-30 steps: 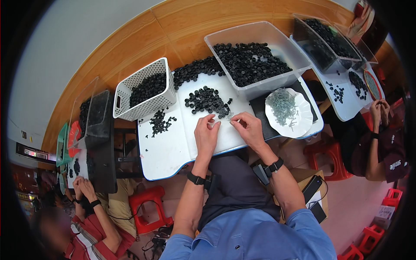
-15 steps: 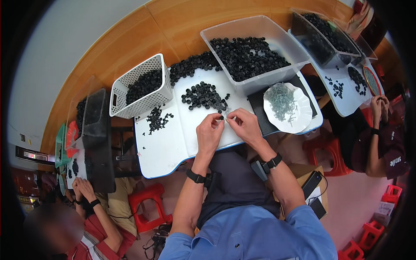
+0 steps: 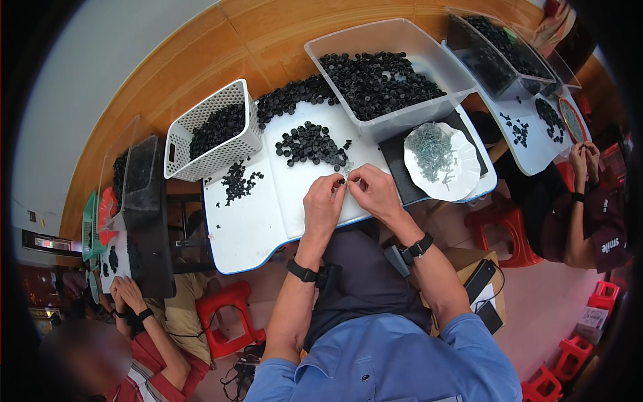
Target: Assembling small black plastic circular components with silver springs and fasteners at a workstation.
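Note:
My left hand (image 3: 324,201) is closed, pinching a small black round part (image 3: 341,181) between thumb and fingertips near the front of the white table (image 3: 295,201). Beside it, almost touching, my right hand (image 3: 373,191) is pinched too; whatever its fingertips hold is too small to make out. Just beyond my fingers lie a few thin clear pieces (image 3: 347,167) and a heap of black round caps (image 3: 310,144). A scalloped white plate (image 3: 471,157) to the right carries a pile of small greenish translucent pieces (image 3: 432,151).
A clear bin (image 3: 415,110) and a white perforated basket (image 3: 221,151), both full of black parts, stand at the back. Small black pieces (image 3: 239,183) lie at the left. Co-workers' hands (image 3: 128,295) (image 3: 584,161) work at neighbouring tables. A red stool (image 3: 229,318) stands left.
The whole view has shifted slightly. My right hand has drawn a little nearer to the left one; the left still pinches the black part.

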Action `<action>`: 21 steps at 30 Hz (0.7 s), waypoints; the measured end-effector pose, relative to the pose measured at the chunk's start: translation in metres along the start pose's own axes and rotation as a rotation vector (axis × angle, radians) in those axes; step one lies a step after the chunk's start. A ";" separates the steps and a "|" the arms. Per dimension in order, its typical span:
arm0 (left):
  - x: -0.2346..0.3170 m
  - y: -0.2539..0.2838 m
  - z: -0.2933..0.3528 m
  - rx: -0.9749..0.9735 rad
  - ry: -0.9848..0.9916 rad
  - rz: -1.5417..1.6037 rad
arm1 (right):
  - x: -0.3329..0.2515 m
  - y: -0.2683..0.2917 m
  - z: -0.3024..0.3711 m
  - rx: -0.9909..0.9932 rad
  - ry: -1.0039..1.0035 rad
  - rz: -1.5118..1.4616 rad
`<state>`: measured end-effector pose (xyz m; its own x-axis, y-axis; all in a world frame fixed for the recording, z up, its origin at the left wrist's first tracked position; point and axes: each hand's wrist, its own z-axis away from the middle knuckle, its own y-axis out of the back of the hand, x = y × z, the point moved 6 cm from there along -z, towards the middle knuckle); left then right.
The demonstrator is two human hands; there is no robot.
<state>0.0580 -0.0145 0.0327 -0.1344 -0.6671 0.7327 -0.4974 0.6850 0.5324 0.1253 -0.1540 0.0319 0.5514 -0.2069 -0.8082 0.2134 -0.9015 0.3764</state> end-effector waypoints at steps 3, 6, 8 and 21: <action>0.001 0.000 0.001 -0.004 -0.027 -0.018 | -0.001 -0.001 0.000 -0.016 0.017 0.017; -0.002 0.000 0.001 -0.011 0.022 0.030 | -0.002 -0.001 -0.003 -0.056 0.000 -0.014; -0.006 0.002 0.002 -0.010 0.069 0.068 | -0.001 -0.002 -0.004 -0.087 -0.024 -0.048; -0.005 0.002 0.005 -0.004 0.058 0.069 | 0.002 -0.002 -0.005 -0.129 -0.106 -0.078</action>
<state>0.0532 -0.0116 0.0278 -0.1185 -0.6005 0.7908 -0.4851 0.7299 0.4816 0.1298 -0.1505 0.0323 0.4426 -0.1831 -0.8778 0.3580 -0.8615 0.3602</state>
